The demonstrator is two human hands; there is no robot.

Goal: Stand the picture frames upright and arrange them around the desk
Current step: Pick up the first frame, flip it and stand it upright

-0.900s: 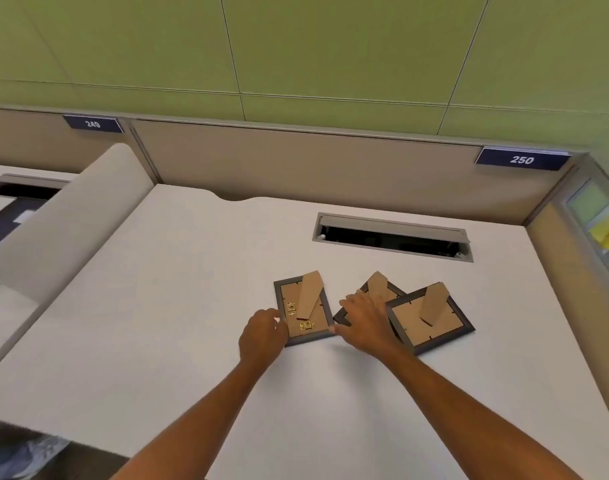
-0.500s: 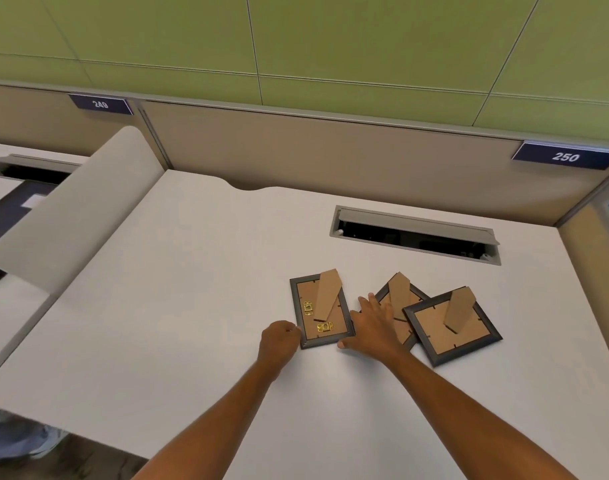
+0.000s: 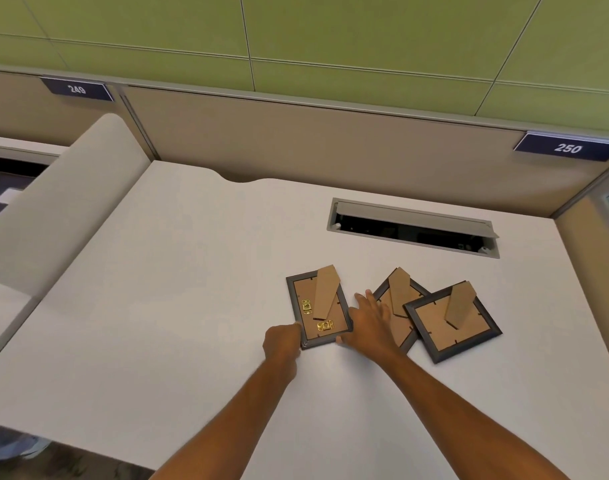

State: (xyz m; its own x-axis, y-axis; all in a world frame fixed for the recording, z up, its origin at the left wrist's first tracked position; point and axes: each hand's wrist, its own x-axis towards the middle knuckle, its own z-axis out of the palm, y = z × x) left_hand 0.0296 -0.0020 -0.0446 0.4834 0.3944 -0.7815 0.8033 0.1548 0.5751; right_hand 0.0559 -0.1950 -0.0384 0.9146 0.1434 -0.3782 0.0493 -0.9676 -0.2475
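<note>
Three dark picture frames lie face down on the white desk (image 3: 178,306), brown backs and cardboard stands up. The left frame (image 3: 318,308) has brass clips on its back. My left hand (image 3: 283,341) pinches its lower left corner. My right hand (image 3: 370,322) lies spread flat at that frame's right edge, thumb at its lower right corner, fingers partly over the middle frame (image 3: 398,299). The right frame (image 3: 452,322) overlaps the middle one.
An open cable slot (image 3: 412,228) with a raised grey lid is sunk into the desk behind the frames. A beige partition (image 3: 296,140) bounds the back, a curved divider (image 3: 67,199) the left, another panel (image 3: 594,237) the right.
My left hand has closed on the left frame's lower left corner. My right hand has slid left against that frame's right edge. The frames lie where they were.
</note>
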